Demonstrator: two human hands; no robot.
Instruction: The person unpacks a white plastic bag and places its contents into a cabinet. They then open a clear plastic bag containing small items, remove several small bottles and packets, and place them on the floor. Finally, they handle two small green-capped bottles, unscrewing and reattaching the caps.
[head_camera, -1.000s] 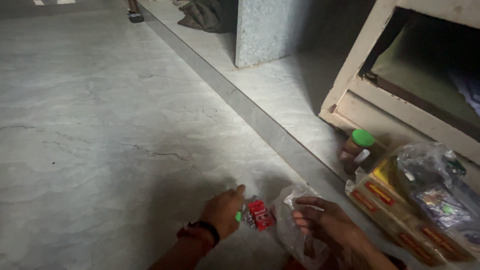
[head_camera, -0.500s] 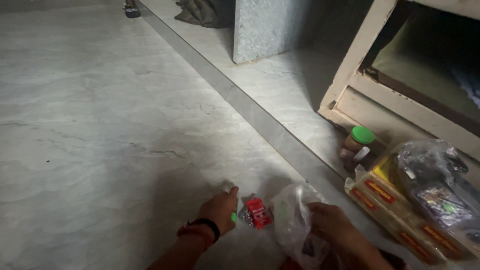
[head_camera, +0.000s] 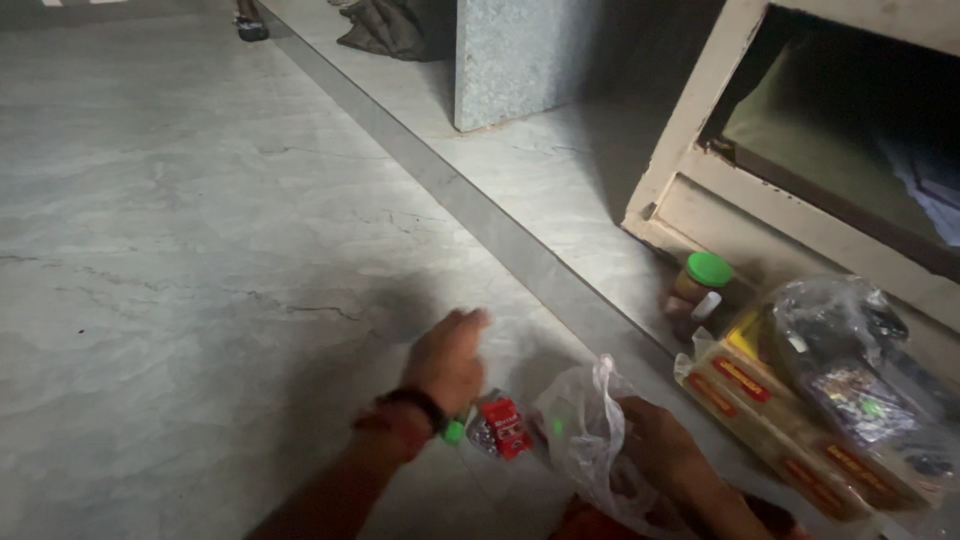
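Low in the frame, my left hand (head_camera: 447, 362) hovers loosely open, empty, above the small red packet (head_camera: 505, 427) on the floor (head_camera: 200, 250), while my right hand (head_camera: 655, 455) grips the clear plastic bag (head_camera: 585, 425) beside it.

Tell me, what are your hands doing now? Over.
Left hand open above red packet. Right hand gripping clear plastic bag. Nothing in the way.
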